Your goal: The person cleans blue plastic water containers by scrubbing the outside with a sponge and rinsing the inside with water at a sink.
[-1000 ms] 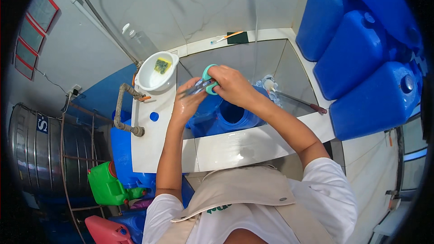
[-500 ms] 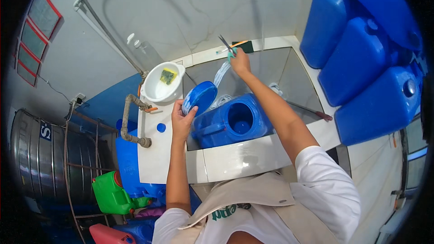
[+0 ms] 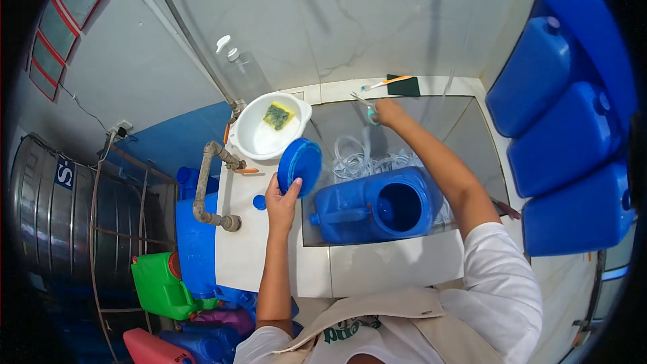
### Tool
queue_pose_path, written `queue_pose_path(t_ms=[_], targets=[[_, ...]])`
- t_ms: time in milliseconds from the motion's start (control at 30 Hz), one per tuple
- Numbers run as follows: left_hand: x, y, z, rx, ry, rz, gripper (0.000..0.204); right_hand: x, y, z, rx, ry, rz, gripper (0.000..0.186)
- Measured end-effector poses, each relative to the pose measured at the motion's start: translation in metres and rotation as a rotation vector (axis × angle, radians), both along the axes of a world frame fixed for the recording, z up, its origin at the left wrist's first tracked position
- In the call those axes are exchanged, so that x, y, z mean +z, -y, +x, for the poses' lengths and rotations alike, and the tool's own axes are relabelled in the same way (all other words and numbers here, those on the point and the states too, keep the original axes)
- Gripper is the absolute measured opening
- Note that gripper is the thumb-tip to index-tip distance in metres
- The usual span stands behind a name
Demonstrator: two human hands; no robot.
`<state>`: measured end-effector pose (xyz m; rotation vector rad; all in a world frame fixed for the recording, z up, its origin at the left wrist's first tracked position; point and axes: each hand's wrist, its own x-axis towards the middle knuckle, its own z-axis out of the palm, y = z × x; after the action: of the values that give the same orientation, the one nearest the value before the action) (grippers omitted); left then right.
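My left hand (image 3: pixel 282 203) grips a round blue lid (image 3: pixel 301 165) by its lower edge, thumb on its face, left of the sink. My right hand (image 3: pixel 391 114), over the sink's far part, is closed around a pair of scissors (image 3: pixel 371 114) with teal handles, blades pointing left. Beneath my arms a blue jerrycan (image 3: pixel 350 214) lies in the sink, its wide mouth uncovered and facing up. Behind it are tangled clear, whitish loops (image 3: pixel 354 162), of plastic strip or tubing; I cannot tell which.
A white basin (image 3: pixel 259 136) with a yellow-green sponge (image 3: pixel 278 115) stands beside a pump bottle (image 3: pixel 244 71). A toothbrush (image 3: pixel 387 82) and dark green pad (image 3: pixel 403 86) lie on the back ledge. Blue jerrycans (image 3: pixel 563 148) line the right; a pipe (image 3: pixel 205 189) rises at left.
The pale strip that stretched between the lid and my right hand is gone from both. The scissors have tipped to point left. The whole view has shifted.
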<state>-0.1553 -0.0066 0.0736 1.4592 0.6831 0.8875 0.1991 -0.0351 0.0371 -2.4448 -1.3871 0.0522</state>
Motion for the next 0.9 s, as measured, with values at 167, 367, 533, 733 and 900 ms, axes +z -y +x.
queue_pose_path(t_ms=[167,367,533,733,900], targets=[[-0.01,0.004,0.008,-0.014,0.267,-0.486,0.026,0.032,-0.075,-0.035,0.119,-0.213,-0.223,0.038],[-0.021,-0.002,0.016,-0.009,0.269,-0.846,0.037,0.008,-0.148,-0.037,0.173,0.193,-0.002,0.017],[-0.046,-0.015,0.003,0.027,0.401,-1.089,0.04,0.044,-0.217,-0.183,0.568,-0.099,-0.162,0.027],[-0.042,-0.013,0.008,-0.125,0.459,-1.094,0.038,-0.013,-0.202,-0.221,0.35,0.098,-0.028,0.036],[-0.05,-0.018,0.012,-0.166,0.528,-1.053,0.039,0.051,-0.176,-0.188,0.508,-0.874,-0.199,0.042]])
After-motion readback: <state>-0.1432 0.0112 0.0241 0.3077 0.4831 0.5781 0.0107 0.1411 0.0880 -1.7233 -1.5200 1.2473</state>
